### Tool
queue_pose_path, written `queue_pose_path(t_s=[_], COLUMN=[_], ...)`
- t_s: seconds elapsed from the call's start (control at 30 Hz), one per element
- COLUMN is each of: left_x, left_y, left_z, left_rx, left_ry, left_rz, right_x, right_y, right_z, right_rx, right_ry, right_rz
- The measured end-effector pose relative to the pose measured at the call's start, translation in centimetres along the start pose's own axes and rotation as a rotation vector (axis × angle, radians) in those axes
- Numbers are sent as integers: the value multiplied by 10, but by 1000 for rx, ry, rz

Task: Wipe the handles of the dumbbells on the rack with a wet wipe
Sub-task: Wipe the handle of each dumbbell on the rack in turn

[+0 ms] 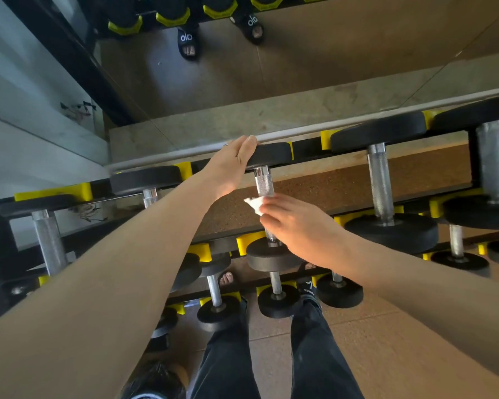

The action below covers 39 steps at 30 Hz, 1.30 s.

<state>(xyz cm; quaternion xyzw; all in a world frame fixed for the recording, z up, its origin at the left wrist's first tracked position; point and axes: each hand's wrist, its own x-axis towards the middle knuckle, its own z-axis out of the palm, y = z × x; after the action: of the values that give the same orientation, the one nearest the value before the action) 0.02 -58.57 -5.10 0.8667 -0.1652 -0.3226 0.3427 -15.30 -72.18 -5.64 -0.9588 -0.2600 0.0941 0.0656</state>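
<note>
Both forearms are bare, no sleeves showing. A thin ring [226, 144] sits on the left hand [231, 165]. Dark trousers [314, 355] cover the legs, with black slides [308, 289] on the feet.

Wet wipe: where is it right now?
Head view, centre: the wet wipe is pinched in the right hand, against the knurled handle of the top-row dumbbell whose far end the left hand steadies.

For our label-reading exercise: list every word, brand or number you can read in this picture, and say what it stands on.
"olo": white lettering, as it reads in the mirror, on the reflected left sandal.
"olo": the same on the reflected right sandal.
White lettering on the sandal below the rack: too small to read.
Dumbbell ends: no readable numbers.
</note>
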Motion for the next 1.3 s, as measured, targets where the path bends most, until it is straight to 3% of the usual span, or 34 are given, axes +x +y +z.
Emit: queue_pose_path(t_s=[0.07, 0.17, 0.23, 0.27, 0.3, 0.43, 0.53, 0.57, 0.7, 1.17, 1.3], left_x=[-1, -2, -2, -2, -1, -2, -2, -1, -1, 2, 3], left_y=[-1, 0, 1, 1, 0, -2, -1, -1, 0, -5, -5], left_z=[0, 1, 1, 1, 1, 1, 1, 0, 0, 2, 1], left_rx=[-30, -41, -33, -31, -31, -28, -13, -5, 11, -9, 9], left_ry=[2, -1, -8, -6, 0, 8, 6, 6, 12, 3, 13], left_rz=[-7, -8, -11, -12, -12, -4, 9, 14, 25, 12, 11], right_x=[-8, 4, 27, 38, 46, 33, 12, 10, 13, 17, 4], right_y=[4, 5, -2, -9, -15, -34, -42, -40, -15, 17, 17], right_z=[-10, -11, -6, -4, -1, -3, -7, -5, 5, -6, -1], right_rx=[269, 672, 1229, 1519, 1644, 1168, 829, 714, 114, -203, -14], right_ry=[167, 520, 490, 449, 411, 401, 515, 485, 44, -86, -78], right_rz=[262, 933, 1324, 1419, 1450, 1137, 712, 571, 136, -134, -79])
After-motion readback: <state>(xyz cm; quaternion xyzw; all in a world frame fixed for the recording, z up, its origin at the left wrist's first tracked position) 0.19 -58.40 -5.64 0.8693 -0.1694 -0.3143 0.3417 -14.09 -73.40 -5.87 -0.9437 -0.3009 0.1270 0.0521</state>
